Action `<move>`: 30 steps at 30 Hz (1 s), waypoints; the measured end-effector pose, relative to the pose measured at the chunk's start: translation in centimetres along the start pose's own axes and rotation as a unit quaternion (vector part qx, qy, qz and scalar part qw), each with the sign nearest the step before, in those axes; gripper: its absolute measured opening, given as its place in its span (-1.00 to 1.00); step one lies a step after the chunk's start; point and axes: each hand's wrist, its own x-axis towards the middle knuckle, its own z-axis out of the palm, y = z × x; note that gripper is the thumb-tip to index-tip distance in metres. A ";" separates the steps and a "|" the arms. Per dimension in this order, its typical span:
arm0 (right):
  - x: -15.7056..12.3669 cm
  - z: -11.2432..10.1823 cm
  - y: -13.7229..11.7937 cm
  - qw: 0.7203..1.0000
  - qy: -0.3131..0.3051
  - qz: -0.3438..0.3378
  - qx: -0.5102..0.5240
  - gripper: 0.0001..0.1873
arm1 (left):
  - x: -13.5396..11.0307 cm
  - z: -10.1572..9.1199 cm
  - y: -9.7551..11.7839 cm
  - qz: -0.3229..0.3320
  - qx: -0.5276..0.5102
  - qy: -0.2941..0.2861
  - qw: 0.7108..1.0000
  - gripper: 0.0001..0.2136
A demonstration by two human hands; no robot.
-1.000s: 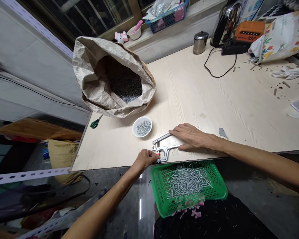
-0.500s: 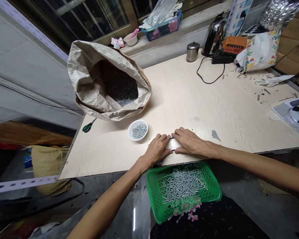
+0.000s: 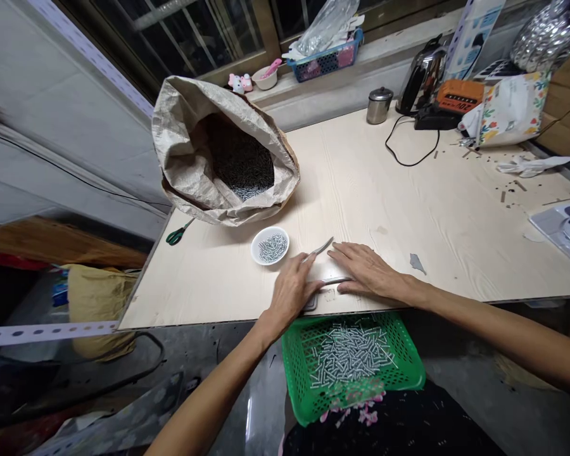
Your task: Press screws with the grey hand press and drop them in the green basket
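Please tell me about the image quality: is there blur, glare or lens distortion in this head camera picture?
Head view: the table edge and wall lines bow, a wide-lens distortion; the left border is smeared with blur; glare streaks the dark glossy surface beside the green basket; the hands, left and right, on the metal tool look sharp, evenly lit.

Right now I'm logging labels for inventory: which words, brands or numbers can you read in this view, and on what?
Nothing can be read with certainty.
Orange box beside the kettle: dark band with pale characters, too blurred to read.
Flowered bag: pattern only, any print too small.
Tall white and blue carton: no readable text.
Woven sack: no print visible.
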 end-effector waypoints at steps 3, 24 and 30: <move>-0.5 0.0 -0.4 1.000 0.002 0.011 0.027 -0.52 | -2.1 -1.8 -0.9 -0.157 -0.008 0.043 0.987 -0.74; 1.2 4.4 -1.5 0.997 0.068 -0.022 -0.039 -0.83 | -2.6 -3.7 0.9 -0.171 0.145 -0.229 0.947 -0.80; 1.1 4.5 -1.6 0.997 0.074 -0.017 -0.029 -0.83 | -3.8 -5.5 2.0 -0.099 0.046 -0.227 0.968 -0.87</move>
